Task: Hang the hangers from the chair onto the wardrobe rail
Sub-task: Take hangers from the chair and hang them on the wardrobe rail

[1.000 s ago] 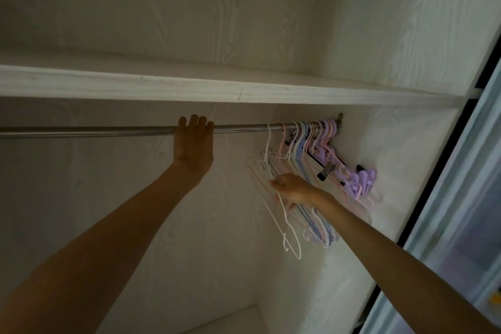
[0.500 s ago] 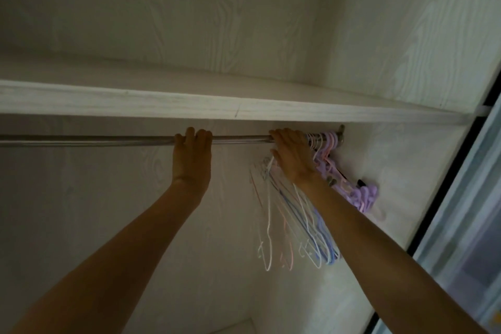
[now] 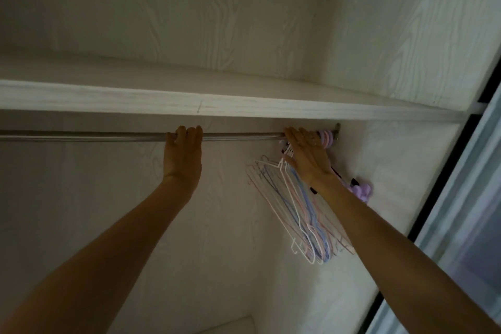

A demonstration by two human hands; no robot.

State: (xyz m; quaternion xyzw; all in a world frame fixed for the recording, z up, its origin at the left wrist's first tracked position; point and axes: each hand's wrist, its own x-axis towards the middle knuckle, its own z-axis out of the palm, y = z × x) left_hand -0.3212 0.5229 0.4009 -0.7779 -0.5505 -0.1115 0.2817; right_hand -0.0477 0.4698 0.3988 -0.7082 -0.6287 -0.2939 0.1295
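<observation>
Hangers (image 3: 303,214) bunched under right hand (image 3: 307,156) fingers, left hand (image 3: 183,154) gripping rail (image 3: 81,136)

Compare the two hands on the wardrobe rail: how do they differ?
The left hand grips a bare stretch of the rail, fingers curled over it. The right hand lies flatter, fingers fairly straight, pressing against the hangers bunched near the rail's right end. Both reach up to the same rail, just under the shelf.

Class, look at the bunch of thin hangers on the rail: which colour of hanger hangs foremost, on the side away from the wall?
The white hanger. Its outline lies in front of the pink and blue ones on the rail, beside the right hand.
</observation>
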